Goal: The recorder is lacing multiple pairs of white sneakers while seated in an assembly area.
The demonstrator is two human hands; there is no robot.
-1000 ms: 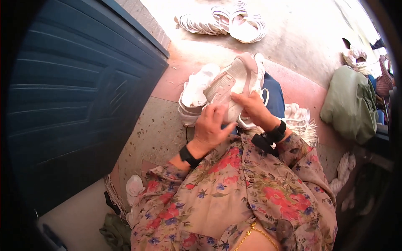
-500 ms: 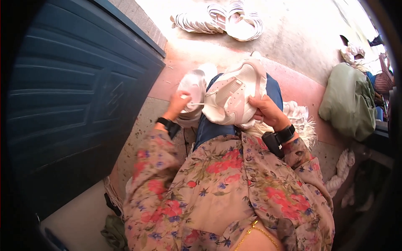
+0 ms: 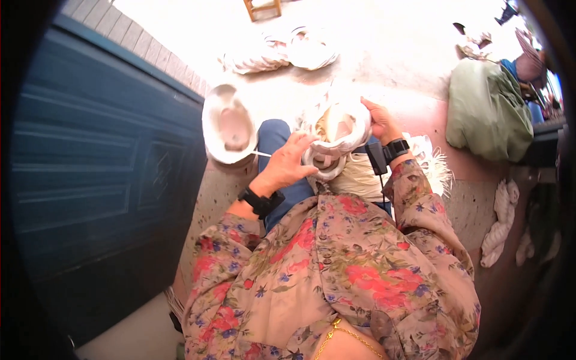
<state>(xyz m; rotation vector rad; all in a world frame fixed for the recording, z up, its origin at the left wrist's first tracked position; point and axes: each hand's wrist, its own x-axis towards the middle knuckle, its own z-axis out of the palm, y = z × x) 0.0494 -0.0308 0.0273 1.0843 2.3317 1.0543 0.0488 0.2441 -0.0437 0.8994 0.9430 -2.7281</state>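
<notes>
A pale white-and-pink shoe [image 3: 359, 133] is held up over my lap, blurred and partly washed out by bright light. My right hand [image 3: 382, 120] grips its far right side, with the fingers mostly hidden behind it. On the left edge of the shoe is my left hand [image 3: 287, 159], thumb and fingers spread apart; contact with the shoe is hard to judge. Below the shoe shows a second pale, round opening [image 3: 324, 163], perhaps another shoe. To the left stands a white bowl [image 3: 211, 129] with something pinkish inside. A thin white stick [image 3: 260, 154] juts from its near rim toward my left wrist.
A blue panelled door [image 3: 108, 156] borders the left. White bundles [image 3: 309, 49] lie ahead on the floor, and a wooden stool [image 3: 263, 9] shows beyond. A green sack [image 3: 487, 111] sits at right; cream fringed cords [image 3: 435, 165] lie by my right leg, a twisted white bundle [image 3: 499, 223] nearer.
My left hand has let go of the thin white stick and moved right to the shoe. The shoe has been turned, and my right hand now sits higher on it.
</notes>
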